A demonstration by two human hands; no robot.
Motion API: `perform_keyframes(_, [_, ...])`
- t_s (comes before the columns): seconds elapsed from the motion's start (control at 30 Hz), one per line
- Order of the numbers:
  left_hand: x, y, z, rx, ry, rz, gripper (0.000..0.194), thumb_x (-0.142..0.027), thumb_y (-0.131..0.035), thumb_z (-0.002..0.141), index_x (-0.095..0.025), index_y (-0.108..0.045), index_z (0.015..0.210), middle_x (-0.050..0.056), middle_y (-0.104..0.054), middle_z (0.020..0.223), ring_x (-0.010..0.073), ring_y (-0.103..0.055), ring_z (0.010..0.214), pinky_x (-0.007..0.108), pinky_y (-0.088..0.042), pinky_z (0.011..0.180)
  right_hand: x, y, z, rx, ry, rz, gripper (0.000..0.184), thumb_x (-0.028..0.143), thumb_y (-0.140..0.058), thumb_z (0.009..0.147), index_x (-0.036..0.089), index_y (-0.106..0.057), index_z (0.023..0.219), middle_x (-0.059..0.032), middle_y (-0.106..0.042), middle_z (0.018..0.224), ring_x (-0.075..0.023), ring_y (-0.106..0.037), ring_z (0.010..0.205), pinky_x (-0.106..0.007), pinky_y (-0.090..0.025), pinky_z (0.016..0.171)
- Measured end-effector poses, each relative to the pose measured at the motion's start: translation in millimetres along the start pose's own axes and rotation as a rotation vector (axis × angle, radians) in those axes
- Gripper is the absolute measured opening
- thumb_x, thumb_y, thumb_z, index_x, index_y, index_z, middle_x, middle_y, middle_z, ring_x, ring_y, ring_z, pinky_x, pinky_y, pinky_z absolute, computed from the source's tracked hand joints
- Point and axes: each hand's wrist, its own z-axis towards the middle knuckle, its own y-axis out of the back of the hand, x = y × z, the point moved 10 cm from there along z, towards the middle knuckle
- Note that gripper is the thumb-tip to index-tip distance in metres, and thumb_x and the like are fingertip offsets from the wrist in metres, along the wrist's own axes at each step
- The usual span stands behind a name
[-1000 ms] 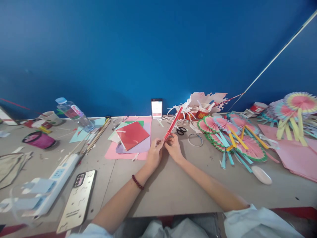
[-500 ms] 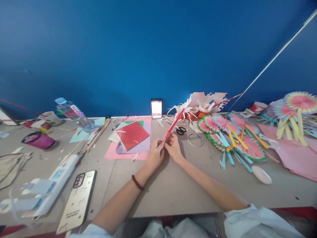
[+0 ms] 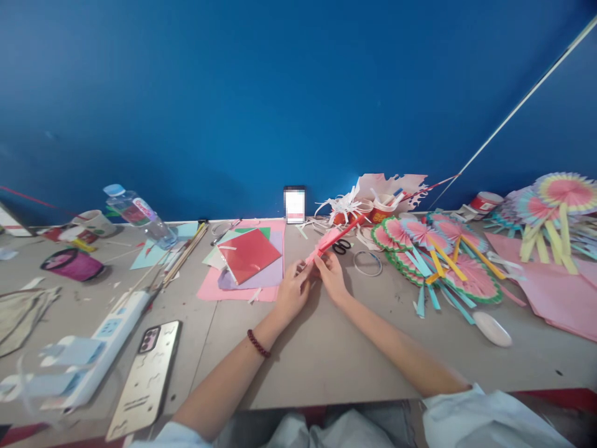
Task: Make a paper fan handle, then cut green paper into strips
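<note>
Just above the middle of the table, my left hand (image 3: 295,287) and my right hand (image 3: 330,274) meet at the lower end of a folded strip of red and pink paper (image 3: 327,241). Fingers of both hands pinch it there, and its free end points up and right. The strip has parted a little, so a pink layer shows beside the red edge. Black-handled scissors (image 3: 342,247) lie right behind my right hand. Sheets of coloured paper topped by a red square (image 3: 249,256) lie to the left of my left hand.
A phone (image 3: 295,205) leans on the blue wall. Pleated paper fans (image 3: 466,274), a tape ring (image 3: 368,263) and a white mouse (image 3: 492,329) are on the right. At left are a bottle (image 3: 140,214), a power strip (image 3: 105,348) and another phone (image 3: 145,379).
The folded paper has tipped to the right and opened slightly, showing its pink layer. My right hand has shifted a little; both hands keep hold of it.
</note>
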Motion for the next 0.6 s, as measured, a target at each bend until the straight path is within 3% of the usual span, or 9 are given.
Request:
perform_keyframes(0.13, [-1, 6.5, 2, -0.057, 0.026, -0.076, 0.034, -0.018, -0.052, 0.093, -0.030, -0.069, 0.121, 0.010, -0.063, 0.111, 0.0220, -0.065, 0.091, 0.039, -0.058, 0.081, 8, 2, 2, 0.002, 0.043, -0.055, 0.046, 0.053, -0.080, 0.064, 0.022, -0.061, 0.094, 0.0011, -0.070, 0.078, -0.0177, -0.068, 0.072, -0.032, -0.059, 0.067])
perform_keyframes(0.27, [9, 18.6, 4, -0.164, 0.140, -0.156, 0.022, -0.025, -0.061, 0.091, -0.026, -0.072, 0.110, 0.009, -0.064, 0.106, 0.0231, -0.065, 0.094, 0.039, -0.056, 0.082, 8, 1, 3, 0.017, 0.037, -0.047, 0.046, 0.052, -0.081, 0.062, 0.022, -0.061, 0.090, 0.0021, -0.068, 0.075, -0.0169, -0.067, 0.068, -0.030, -0.059, 0.060])
perform_keyframes(0.47, [25, 22.2, 7, -0.186, 0.293, -0.260, 0.009, -0.027, -0.069, 0.086, -0.020, -0.068, 0.091, 0.005, -0.063, 0.089, 0.0171, -0.061, 0.075, 0.032, -0.052, 0.068, 8, -7, 2, 0.090, 0.060, 0.008, 0.042, 0.048, -0.083, 0.062, 0.022, -0.062, 0.088, 0.0023, -0.067, 0.078, -0.0155, -0.067, 0.070, -0.029, -0.061, 0.060])
perform_keyframes(0.6, [28, 28.7, 6, -0.254, 0.321, -0.268, 0.012, -0.028, -0.072, 0.082, -0.020, -0.063, 0.081, 0.003, -0.060, 0.084, 0.0161, -0.059, 0.074, 0.029, -0.050, 0.063, 5, -8, 3, 0.110, 0.057, 0.031, 0.045, 0.049, -0.083, 0.062, 0.022, -0.062, 0.091, 0.0006, -0.069, 0.083, -0.0170, -0.069, 0.074, -0.030, -0.062, 0.061])
